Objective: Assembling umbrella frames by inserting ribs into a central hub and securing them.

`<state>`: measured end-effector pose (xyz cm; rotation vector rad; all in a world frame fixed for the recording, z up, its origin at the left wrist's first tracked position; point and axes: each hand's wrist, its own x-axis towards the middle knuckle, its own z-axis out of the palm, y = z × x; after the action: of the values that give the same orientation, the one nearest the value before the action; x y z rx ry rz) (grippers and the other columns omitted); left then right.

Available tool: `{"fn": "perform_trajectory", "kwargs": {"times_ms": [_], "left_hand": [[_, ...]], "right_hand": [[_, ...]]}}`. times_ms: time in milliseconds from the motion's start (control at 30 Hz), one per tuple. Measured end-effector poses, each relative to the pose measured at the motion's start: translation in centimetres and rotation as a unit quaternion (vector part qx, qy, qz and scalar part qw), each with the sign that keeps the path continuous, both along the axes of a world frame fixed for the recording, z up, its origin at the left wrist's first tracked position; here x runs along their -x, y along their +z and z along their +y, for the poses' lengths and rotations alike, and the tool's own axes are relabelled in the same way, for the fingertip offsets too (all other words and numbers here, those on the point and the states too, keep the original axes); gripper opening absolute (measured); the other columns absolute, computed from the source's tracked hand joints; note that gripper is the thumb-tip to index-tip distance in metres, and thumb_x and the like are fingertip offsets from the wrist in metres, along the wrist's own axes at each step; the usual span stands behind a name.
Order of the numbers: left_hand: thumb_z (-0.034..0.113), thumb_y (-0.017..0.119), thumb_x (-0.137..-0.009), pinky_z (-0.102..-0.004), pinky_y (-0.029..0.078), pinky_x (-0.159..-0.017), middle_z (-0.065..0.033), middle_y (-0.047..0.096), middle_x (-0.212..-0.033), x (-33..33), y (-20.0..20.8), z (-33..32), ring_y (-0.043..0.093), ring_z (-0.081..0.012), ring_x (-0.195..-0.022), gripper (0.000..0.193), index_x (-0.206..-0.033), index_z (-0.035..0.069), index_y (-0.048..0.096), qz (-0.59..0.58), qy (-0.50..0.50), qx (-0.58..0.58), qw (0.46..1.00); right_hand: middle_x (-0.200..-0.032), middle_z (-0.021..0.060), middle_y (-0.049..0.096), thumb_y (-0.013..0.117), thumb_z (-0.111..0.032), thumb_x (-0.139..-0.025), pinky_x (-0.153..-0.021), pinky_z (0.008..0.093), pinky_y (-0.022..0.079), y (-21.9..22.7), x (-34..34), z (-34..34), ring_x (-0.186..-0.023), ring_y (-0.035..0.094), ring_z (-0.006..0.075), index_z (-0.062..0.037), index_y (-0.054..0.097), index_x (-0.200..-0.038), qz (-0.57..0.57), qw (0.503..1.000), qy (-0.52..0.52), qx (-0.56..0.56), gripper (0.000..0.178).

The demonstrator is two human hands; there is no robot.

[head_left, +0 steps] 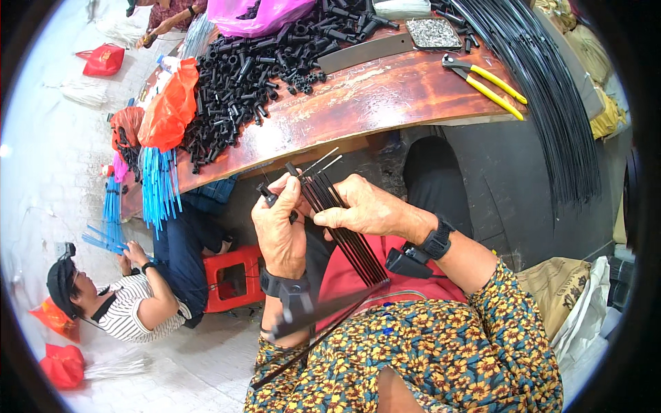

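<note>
My right hand [368, 208] is closed around a fanned bundle of thin black rods [354, 251], its thumb lying across them. The rods slant from my lap up toward the table edge. Two pale, bare tips [325, 162] stick out at their upper end. My left hand [281, 230] is closed beside the bundle, with a short black plastic fitting [267, 193] between its fingers. Another black fitting [292, 168] sits by the rods' upper end, just past my left fingertips; whether it is on a rod I cannot tell.
On the wooden table [303, 124] lie a heap of black plastic fittings [241, 76], yellow-handled cutters [492, 86], a flat metal bar [365, 54] and a tray of small metal bits [432, 33]. Long black rods [544, 103] overhang its right end. A person [138, 303] sits at left beside a red stool [234, 279].
</note>
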<state>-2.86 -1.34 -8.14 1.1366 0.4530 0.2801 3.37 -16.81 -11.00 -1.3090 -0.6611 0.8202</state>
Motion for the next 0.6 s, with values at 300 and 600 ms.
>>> {"fn": "perform_trajectory", "kwargs": {"times_ms": [300, 600], "left_hand": [[0.005, 0.069, -0.088, -0.0224, 0.046, -0.066, -0.0053, 0.067, -0.089, 0.5, 0.5, -1.3, 0.059, -0.0103, -0.072, 0.017, -0.103, -0.001, 0.066, -0.051, 0.055, -0.013, 0.997], [0.008, 0.065, -0.091, -0.0296, 0.052, -0.081, -0.0036, 0.066, -0.097, 1.3, 0.2, -1.9, 0.062, -0.0117, -0.084, 0.014, -0.103, 0.001, 0.063, -0.083, 0.025, 0.033, 0.996]], "right_hand": [[-0.053, 0.0128, 0.042, 0.066, -0.022, -0.085, -0.05, 0.0342, 0.04, 1.6, 0.9, -0.1, -0.052, 0.04, 0.0109, 0.0057, 0.059, -0.07, -0.097, 0.981, -0.166, 0.011, 0.032], [-0.054, 0.0021, 0.046, 0.067, -0.022, -0.086, -0.049, 0.031, 0.038, 0.1, 1.6, 0.1, -0.056, 0.041, 0.0055, 0.0032, 0.066, -0.074, -0.011, 0.987, -0.162, 0.002, 0.028]]}}
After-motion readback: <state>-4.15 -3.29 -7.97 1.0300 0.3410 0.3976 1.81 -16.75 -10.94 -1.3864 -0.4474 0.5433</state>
